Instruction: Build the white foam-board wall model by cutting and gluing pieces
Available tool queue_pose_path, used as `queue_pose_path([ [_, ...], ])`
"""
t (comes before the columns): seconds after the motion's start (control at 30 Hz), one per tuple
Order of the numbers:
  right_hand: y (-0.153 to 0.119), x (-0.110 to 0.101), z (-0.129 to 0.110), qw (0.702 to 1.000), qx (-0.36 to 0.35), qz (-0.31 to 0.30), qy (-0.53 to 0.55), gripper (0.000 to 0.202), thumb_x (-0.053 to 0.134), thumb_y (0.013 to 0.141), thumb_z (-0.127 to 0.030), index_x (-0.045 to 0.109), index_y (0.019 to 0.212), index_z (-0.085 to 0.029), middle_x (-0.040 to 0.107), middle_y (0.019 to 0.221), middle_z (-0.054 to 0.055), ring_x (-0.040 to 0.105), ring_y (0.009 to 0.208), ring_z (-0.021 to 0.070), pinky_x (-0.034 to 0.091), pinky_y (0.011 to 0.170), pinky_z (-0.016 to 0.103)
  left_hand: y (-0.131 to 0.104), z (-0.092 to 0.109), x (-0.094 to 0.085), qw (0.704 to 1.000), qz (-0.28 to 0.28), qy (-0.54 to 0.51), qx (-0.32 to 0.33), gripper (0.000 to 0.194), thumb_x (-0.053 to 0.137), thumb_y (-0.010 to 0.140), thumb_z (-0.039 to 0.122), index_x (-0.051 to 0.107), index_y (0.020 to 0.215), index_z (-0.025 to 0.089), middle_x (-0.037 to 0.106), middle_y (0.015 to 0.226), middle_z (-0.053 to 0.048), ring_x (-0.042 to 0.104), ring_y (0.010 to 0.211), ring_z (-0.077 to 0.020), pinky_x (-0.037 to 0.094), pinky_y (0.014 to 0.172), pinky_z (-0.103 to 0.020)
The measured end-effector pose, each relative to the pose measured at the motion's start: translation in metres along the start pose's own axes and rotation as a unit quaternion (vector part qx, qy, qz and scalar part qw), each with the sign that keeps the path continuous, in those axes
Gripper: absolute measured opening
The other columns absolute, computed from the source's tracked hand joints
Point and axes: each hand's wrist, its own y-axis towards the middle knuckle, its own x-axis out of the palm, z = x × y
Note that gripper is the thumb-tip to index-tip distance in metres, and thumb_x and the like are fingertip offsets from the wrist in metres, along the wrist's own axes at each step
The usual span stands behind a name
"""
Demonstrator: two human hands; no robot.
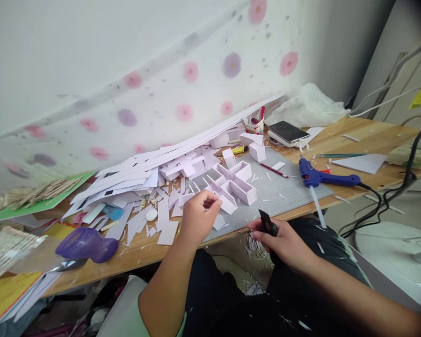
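My left hand (pixel 200 213) is over the near-left edge of the cutting mat (pixel 284 187), its fingers curled together in a pinch. What they hold, if anything, is too small to make out. Just past it stands a white cross-shaped foam board model (pixel 243 187) with open, walled arms. In my right hand (pixel 284 238), in front of the table edge, is a black utility knife (pixel 265 220), its dark blade pointing up. A small white board piece (pixel 219 222) lies below my left fingers. Beyond the model is a red pencil (pixel 273 170).
A blue glue gun (pixel 314 174) with a glue stick rests on the mat's right edge, its cable running right. White board scraps (pixel 166 210) and long sheets (pixel 143 164) pile up on the left. A purple container (pixel 87 244) lies near the front edge; a phone (pixel 289 131) lies behind.
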Motion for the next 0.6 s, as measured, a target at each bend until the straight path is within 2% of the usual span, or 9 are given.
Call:
queue_pose_path([
  [0.1, 0.001, -0.006, 0.006, 1.0, 0.003, -0.015, -0.007, 0.032, 0.067, 0.069, -0.039, 0.065, 0.088, -0.013, 0.053, 0.065, -0.002, 0.042, 0.053, 0.0102, 0.036, 0.051, 0.025, 0.017, -0.004, 0.003, 0.995, 0.039, 0.087, 0.034, 0.007, 0.059, 0.076, 0.021, 0.061, 0.069, 0.02, 0.063, 0.065, 0.002, 0.058, 0.061, -0.0125, 0.045, 0.062, -0.026],
  [0.2, 0.001, -0.012, 0.009, 0.999, -0.018, -0.028, -0.02, 0.029, 0.066, 0.069, -0.039, 0.065, 0.084, -0.014, 0.056, 0.069, 0.0, 0.044, 0.058, 0.0114, 0.036, 0.052, 0.025, 0.028, -0.004, 0.01, 0.989, 0.038, 0.135, 0.051, 0.007, 0.059, 0.075, 0.019, 0.061, 0.069, 0.02, 0.065, 0.067, 0.002, 0.06, 0.064, -0.0135, 0.045, 0.063, -0.027],
  [0.33, 0.001, -0.017, 0.014, 0.999, -0.015, -0.038, -0.018, 0.03, 0.065, 0.071, -0.041, 0.063, 0.087, -0.015, 0.054, 0.07, 0.001, 0.043, 0.057, 0.0116, 0.035, 0.049, 0.024, 0.034, -0.001, 0.014, 0.987, 0.024, 0.149, 0.056, 0.007, 0.059, 0.075, 0.018, 0.061, 0.069, 0.02, 0.065, 0.067, 0.002, 0.06, 0.063, -0.0137, 0.045, 0.062, -0.027],
  [0.6, 0.006, -0.018, 0.017, 0.999, -0.013, -0.049, -0.015, 0.029, 0.065, 0.072, -0.042, 0.062, 0.085, -0.015, 0.052, 0.07, 0.0, 0.04, 0.056, 0.011, 0.032, 0.05, 0.025, 0.033, -0.002, 0.009, 0.987, 0.015, 0.143, 0.067, 0.009, 0.059, 0.076, 0.017, 0.059, 0.067, 0.02, 0.064, 0.065, 0.003, 0.06, 0.062, -0.0128, 0.045, 0.063, -0.026],
])
